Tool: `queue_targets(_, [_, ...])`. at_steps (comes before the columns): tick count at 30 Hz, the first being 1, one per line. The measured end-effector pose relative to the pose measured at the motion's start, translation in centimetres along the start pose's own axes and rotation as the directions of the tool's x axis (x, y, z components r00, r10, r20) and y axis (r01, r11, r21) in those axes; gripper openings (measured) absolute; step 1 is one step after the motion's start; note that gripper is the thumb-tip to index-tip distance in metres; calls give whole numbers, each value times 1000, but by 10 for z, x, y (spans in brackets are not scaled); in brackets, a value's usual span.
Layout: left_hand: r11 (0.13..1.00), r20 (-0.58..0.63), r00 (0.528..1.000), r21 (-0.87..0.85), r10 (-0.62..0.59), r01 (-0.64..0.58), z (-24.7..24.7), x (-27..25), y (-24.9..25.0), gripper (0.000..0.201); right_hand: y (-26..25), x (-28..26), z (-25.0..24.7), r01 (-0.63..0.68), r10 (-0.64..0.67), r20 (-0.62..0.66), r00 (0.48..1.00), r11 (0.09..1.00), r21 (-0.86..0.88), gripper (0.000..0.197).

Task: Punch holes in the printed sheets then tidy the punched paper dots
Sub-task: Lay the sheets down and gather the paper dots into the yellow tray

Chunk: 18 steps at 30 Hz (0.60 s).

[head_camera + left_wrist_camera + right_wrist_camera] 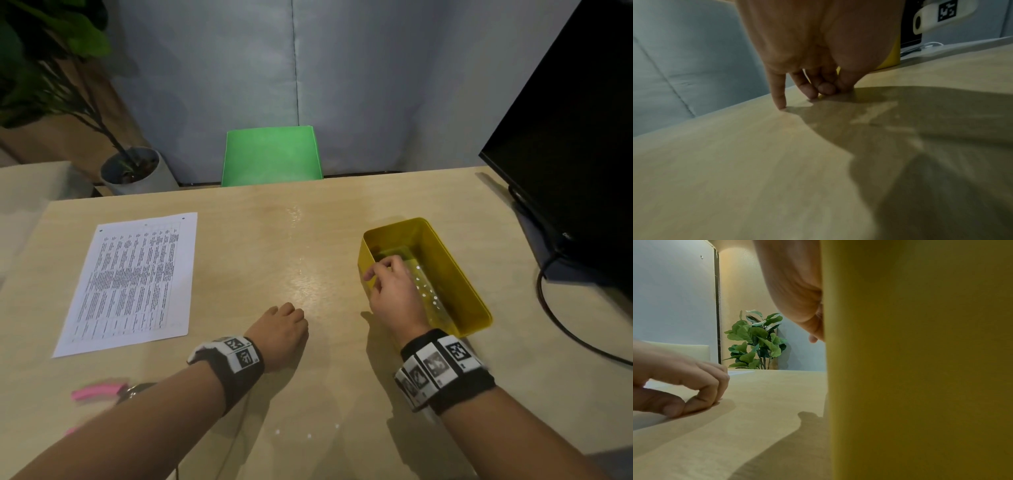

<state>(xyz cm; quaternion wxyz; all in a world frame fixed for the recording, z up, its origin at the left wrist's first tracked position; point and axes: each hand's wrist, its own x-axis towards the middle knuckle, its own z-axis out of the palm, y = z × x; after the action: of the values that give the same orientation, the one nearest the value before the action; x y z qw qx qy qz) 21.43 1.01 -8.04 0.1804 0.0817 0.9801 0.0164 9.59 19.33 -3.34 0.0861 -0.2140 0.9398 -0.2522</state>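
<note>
Grey partition wall [376,85], green chair [272,156], potted plant [51,68], black monitor [575,137], wood desk [274,240].

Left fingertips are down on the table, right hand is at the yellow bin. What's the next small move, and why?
Probably carry the left hand to the yellow bin: its fingertips seem to pinch something off the table, likely a dot. Stray paper dots remain near the front edge.

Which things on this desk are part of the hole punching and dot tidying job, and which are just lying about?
Part of the job:
printed sheet
yellow tray
paper dots in the tray
pink punch, blurred
left hand
right hand

Just lying about:
monitor
black cable
potted plant
green chair
</note>
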Motion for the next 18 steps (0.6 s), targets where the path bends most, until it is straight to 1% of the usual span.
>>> queue_targets(2, [998,-4,1000,-64,-17,17,2,2,-2,26,0,0,-1,3,-3,3,1000,1000,3,27])
queue_targets(3, [991,2,999,-130,-37,37,0,2,-4,24,-1,0,-1,4,-4,4,1000,1000,2,27])
queue_targets(4, [974,7,998,-217,-63,63,-1,3,-8,22,-1,0,-1,5,-5,6,1000,1000,0,27])
queue_targets(6, [911,14,993,-395,-120,115,-5,1,-15,22,-1,0,-1,2,-2,10,1000,1000,-5,28])
queue_targets(8, [870,27,989,-472,-144,140,-6,-1,-19,26,-1,0,-1,-1,1,8,1000,1000,0,28])
queue_targets(12, [874,64,988,-461,-140,154,-9,-2,-17,36,0,0,-1,1,-1,0,1000,1000,9,27])
queue_targets(13, [877,69,988,-456,-136,152,-10,-1,-17,35,0,0,-1,1,-1,-2,1000,1000,13,26])
queue_targets(15, [902,68,990,-410,-120,137,-10,0,-16,26,0,1,0,3,-2,-5,1000,1000,18,25])
queue_targets(18, [943,15,996,-321,-83,84,-5,1,-11,20,0,1,1,4,-4,-10,1000,1000,19,24])
